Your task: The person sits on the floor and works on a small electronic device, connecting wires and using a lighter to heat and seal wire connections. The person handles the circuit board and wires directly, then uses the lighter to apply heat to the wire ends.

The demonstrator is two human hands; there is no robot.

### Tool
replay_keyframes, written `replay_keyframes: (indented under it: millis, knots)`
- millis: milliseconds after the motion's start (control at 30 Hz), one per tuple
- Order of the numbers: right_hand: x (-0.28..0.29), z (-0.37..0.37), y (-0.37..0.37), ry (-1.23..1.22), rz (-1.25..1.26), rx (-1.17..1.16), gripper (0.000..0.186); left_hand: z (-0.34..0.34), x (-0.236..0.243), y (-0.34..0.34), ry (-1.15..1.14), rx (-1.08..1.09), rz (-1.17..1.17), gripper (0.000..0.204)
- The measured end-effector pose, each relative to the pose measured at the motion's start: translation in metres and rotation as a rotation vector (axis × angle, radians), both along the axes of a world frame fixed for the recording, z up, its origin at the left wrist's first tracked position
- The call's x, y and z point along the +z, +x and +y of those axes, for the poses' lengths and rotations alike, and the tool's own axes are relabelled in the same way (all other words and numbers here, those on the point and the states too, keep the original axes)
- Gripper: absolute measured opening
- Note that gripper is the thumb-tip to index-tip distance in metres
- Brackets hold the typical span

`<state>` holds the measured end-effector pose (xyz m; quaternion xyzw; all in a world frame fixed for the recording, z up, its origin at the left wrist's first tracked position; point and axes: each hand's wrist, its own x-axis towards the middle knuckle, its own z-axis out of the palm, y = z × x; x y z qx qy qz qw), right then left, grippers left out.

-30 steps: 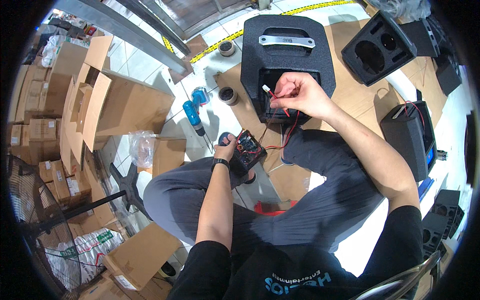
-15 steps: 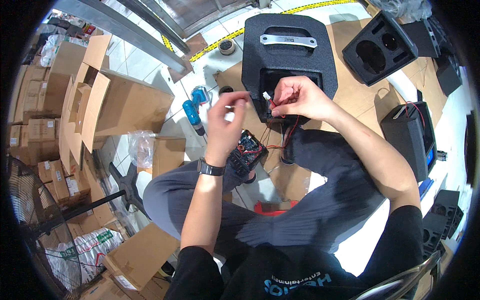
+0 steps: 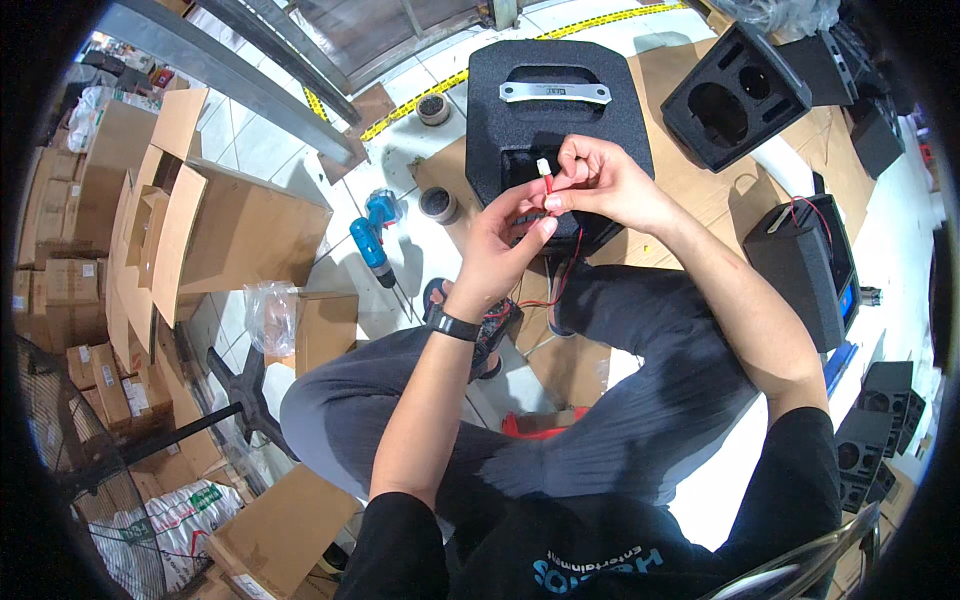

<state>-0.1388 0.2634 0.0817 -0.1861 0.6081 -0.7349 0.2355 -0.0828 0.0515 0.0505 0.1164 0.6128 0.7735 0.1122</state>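
My right hand [image 3: 608, 188] pinches a cable whose red wire [image 3: 548, 184] ends in a white plug connector [image 3: 543, 166] pointing up. Close against it, my left hand [image 3: 503, 240] curls its fingers and thumb inward, meeting the right fingertips; what lies between them is hidden. Both hands hover over the near part of a black speaker cabinet [image 3: 490, 110] with a silver handle [image 3: 555, 93], hiding part of its recessed opening. A red lead [image 3: 575, 262] hangs down toward a circuit board [image 3: 497, 322], partly covered by my left wrist.
A blue cordless drill [image 3: 371, 242] lies on the tiles at left, near two small round tubs [image 3: 437, 204]. Open cardboard boxes [image 3: 240, 240] and a fan [image 3: 75, 450] stand farther left. More black speaker cabinets [image 3: 735, 100] are at right. Cardboard sheeting [image 3: 665, 90] covers floor tiles.
My left hand has come in from the left to meet my right hand at the cable. The plug now points straighter up. The whole view has shifted slightly.
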Motion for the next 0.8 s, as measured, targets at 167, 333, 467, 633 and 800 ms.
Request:
replay_keyframes:
  millis: [167,333,467,633,800]
  knots:
    - [-0.001,0.001,-0.001,0.055,0.063,-0.057,0.032,0.013,-0.004,-0.003,0.052,0.099,-0.078,0.050]
    - [0.020,0.003,0.007,0.139,0.014,-0.128,0.038,0.013,-0.006,-0.011,-0.013,0.133,-0.085,0.045]
    - [0.058,0.007,0.025,0.519,0.362,-0.262,0.040,0.018,-0.007,-0.013,0.005,0.137,-0.096,0.038]
    - [0.086,0.006,0.049,0.342,0.710,-0.357,0.028,0.022,-0.009,-0.011,-0.033,0.196,-0.061,0.028]
    - [0.081,-0.004,0.045,0.346,0.649,-0.546,0.022,0.023,-0.009,-0.009,-0.003,0.256,-0.107,0.026]
